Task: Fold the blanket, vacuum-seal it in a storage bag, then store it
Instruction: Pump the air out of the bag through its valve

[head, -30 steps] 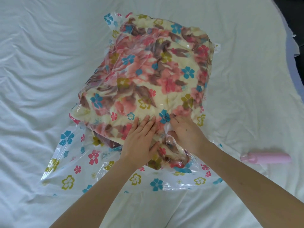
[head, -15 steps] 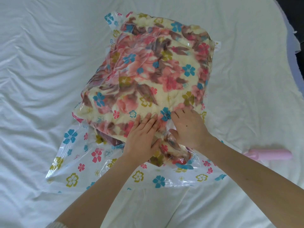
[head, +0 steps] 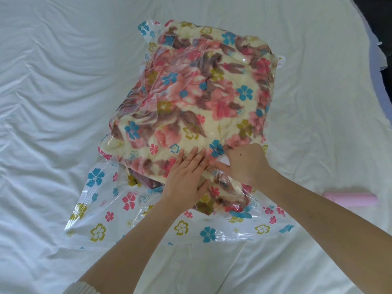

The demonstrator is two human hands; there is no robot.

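Note:
A folded floral blanket [head: 203, 98] lies inside a clear storage bag [head: 110, 200] printed with small flowers, in the middle of the bed. My left hand [head: 186, 179] presses flat on the near end of the bundle, fingers straight and together. Right beside it, my right hand [head: 246, 164] curls over the bag, with a small white part [head: 224, 160] showing between thumb and fingers. The bag's empty open end spreads flat toward me under both forearms.
A white sheet [head: 53, 102] covers the whole bed, wrinkled on the left. A pink tube-shaped pump [head: 350, 199] lies on the sheet to the right of my right forearm. The bed's edge and a dark floor show at the top right.
My right hand has slid a little farther up the bundle and its thumb now reaches toward my left hand. The left hand stays pressed flat in the same spot.

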